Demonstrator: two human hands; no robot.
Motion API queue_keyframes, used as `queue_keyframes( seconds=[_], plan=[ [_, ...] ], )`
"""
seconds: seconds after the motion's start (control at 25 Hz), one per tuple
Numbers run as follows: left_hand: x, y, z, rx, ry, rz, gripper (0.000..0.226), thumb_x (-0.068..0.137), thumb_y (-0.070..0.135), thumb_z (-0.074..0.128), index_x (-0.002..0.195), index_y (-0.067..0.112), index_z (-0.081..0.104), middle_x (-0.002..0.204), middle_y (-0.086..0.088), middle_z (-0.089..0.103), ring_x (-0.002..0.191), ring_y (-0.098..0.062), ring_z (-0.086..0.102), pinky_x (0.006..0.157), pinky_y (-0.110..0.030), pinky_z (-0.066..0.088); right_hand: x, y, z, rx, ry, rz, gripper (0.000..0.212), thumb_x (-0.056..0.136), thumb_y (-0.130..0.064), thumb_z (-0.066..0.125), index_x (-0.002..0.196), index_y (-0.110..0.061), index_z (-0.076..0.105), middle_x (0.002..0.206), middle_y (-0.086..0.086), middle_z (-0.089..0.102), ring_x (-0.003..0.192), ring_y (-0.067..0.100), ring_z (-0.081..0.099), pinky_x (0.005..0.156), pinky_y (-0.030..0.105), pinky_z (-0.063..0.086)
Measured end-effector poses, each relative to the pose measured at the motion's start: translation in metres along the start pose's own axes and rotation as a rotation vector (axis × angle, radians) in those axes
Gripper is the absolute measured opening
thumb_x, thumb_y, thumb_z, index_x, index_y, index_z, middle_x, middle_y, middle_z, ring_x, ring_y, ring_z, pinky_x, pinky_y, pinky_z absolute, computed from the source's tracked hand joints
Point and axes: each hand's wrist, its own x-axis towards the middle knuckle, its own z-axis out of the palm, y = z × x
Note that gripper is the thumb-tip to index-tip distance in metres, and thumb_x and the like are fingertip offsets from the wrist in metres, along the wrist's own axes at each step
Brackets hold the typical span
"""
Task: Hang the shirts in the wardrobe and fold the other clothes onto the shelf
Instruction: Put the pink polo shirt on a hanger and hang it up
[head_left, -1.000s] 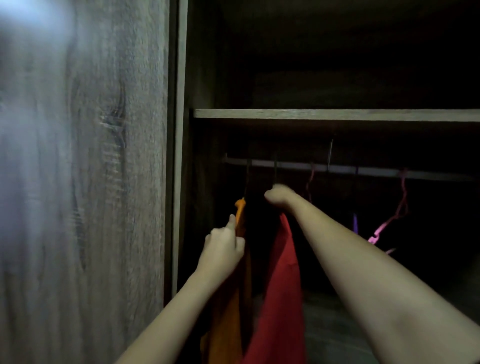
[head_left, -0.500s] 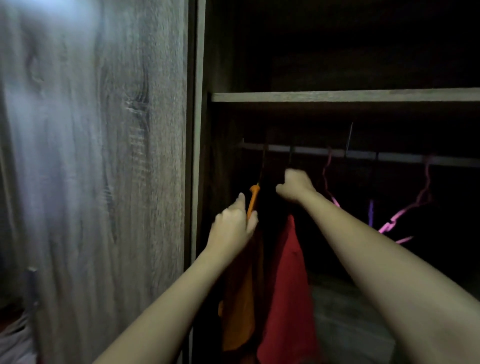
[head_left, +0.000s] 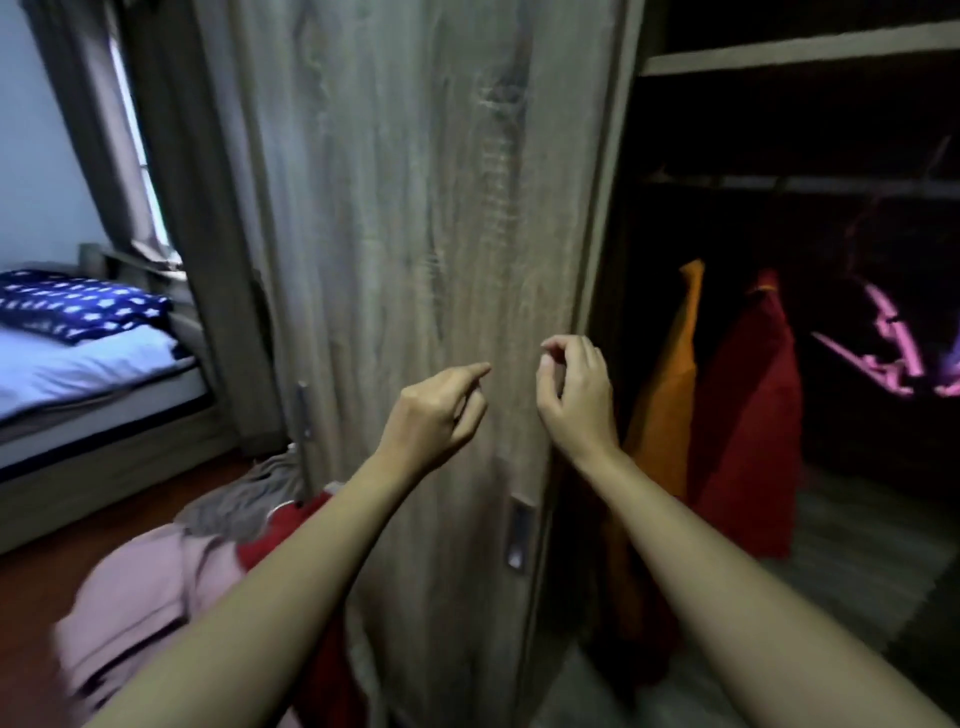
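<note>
Head view has your left hand and right hand empty before the wardrobe door, fingers loosely curled, while the orange shirt and red shirt hang inside, seemingly on the dim rail.

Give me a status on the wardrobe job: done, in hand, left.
Done: an orange shirt and a red shirt hang below the shelf. In hand: nothing; the left hand and right hand are empty, raised in front of the door. Left: a pile of clothes, pink, red and grey, lies low at the left. The shelf's top is out of sight, so folded items cannot be judged.
</note>
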Motion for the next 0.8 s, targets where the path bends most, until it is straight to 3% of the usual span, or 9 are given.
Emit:
queue_keyframes(
  seconds=[0.24,0.4,0.48,0.56,0.68,0.8],
  plan=[
    [-0.115,-0.093,-0.105,0.174,-0.261,-0.399,0.044,0.083,0.028,0.041,0.108,0.003,0.066,0.101,-0.013,0.072,0.087,-0.027,0.070,0.077,-0.031,0.045,-0.078,-0.085,0.114,0.129,-0.282,0.063,0.023,0.083,-0.020,0.044,0.088,-0.005,0.062,0.087,0.011,0.062,0.082,0.030,0.059,0.081,0.028,0.037],
    [-0.184,-0.147,-0.159,0.263,-0.347,-0.771,0.041,0.093,0.022,0.048,0.131,0.006,0.050,0.132,-0.016,0.055,0.120,-0.030,0.053,0.097,-0.034,0.039,-0.132,-0.135,0.181,0.181,-0.475,0.070,0.029,0.080,-0.024,0.044,0.083,-0.002,0.063,0.082,0.015,0.063,0.080,0.034,0.062,0.079,0.031,0.034],
    [-0.217,-0.170,-0.174,0.306,-0.402,-0.979,0.056,0.095,0.030,0.048,0.142,0.004,0.033,0.149,-0.018,0.034,0.137,-0.030,0.033,0.109,-0.035,0.027,-0.154,-0.153,0.206,0.142,-0.632,0.136,0.040,0.082,-0.032,0.043,0.093,0.000,0.064,0.093,0.020,0.062,0.093,0.037,0.059,0.088,0.032,0.034],
    [-0.243,-0.180,-0.178,0.359,-0.498,-1.162,0.074,0.093,0.047,0.044,0.147,0.004,0.019,0.155,-0.017,0.018,0.142,-0.031,0.021,0.112,-0.043,0.023,-0.170,-0.165,0.221,0.079,-0.820,0.212,0.042,0.087,-0.034,0.045,0.107,0.000,0.060,0.110,0.022,0.056,0.109,0.037,0.051,0.100,0.037,0.033],
    [-0.261,-0.181,-0.173,0.352,-0.467,-1.307,0.082,0.087,0.060,0.043,0.145,0.007,0.019,0.150,-0.016,0.028,0.135,-0.035,0.032,0.106,-0.049,0.032,-0.185,-0.184,0.240,0.059,-0.983,0.210,0.044,0.094,-0.032,0.044,0.127,-0.002,0.048,0.132,0.019,0.046,0.124,0.033,0.042,0.107,0.037,0.030],
    [-0.255,-0.182,-0.172,0.355,-0.422,-1.366,0.065,0.089,0.055,0.043,0.135,0.010,0.034,0.137,-0.013,0.045,0.122,-0.035,0.046,0.098,-0.047,0.039,-0.196,-0.189,0.253,-0.051,-1.163,0.084,0.054,0.097,-0.027,0.033,0.146,-0.006,0.023,0.156,0.012,0.018,0.144,0.025,0.016,0.118,0.036,0.015]
  ],
)
